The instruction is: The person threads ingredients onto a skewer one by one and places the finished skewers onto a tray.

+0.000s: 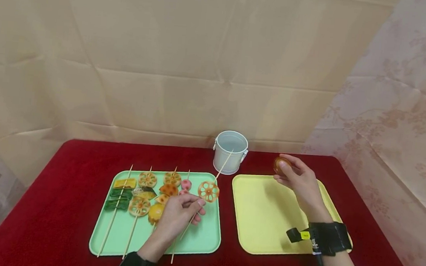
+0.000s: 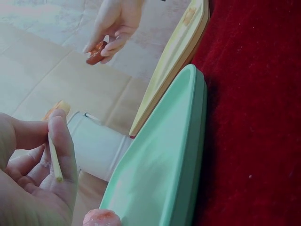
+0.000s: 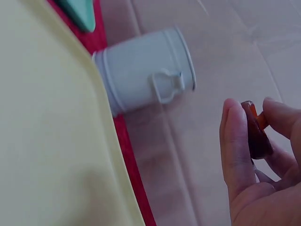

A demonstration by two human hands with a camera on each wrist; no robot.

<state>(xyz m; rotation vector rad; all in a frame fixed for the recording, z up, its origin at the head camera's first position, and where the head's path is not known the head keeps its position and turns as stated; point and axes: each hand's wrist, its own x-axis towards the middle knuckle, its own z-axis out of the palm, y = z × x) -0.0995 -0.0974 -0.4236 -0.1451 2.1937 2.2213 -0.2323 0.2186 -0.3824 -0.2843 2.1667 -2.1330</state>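
Note:
In the head view my left hand (image 1: 180, 213) pinches a thin bamboo skewer (image 1: 224, 165) over the right part of the green tray (image 1: 203, 237). One lotus root slice (image 1: 208, 191) is threaded on it just past the fingertips, with the pointed end sticking up beyond. My right hand (image 1: 300, 184) is raised above the far edge of the yellow tray (image 1: 255, 214). Between thumb and fingers it holds a brown, glossy mushroom-shaped piece (image 3: 256, 136), whose short orange stem shows in the right wrist view. The two held things are apart.
Filled skewers lie on the green tray, with lotus root slices (image 1: 147, 179), green leafy pieces (image 1: 118, 199) and pink balls (image 1: 186, 185). A white metal bucket (image 1: 223, 159) stands behind, between the trays. Red cloth (image 1: 52, 203) covers the table; cream fabric (image 1: 166, 60) hangs behind.

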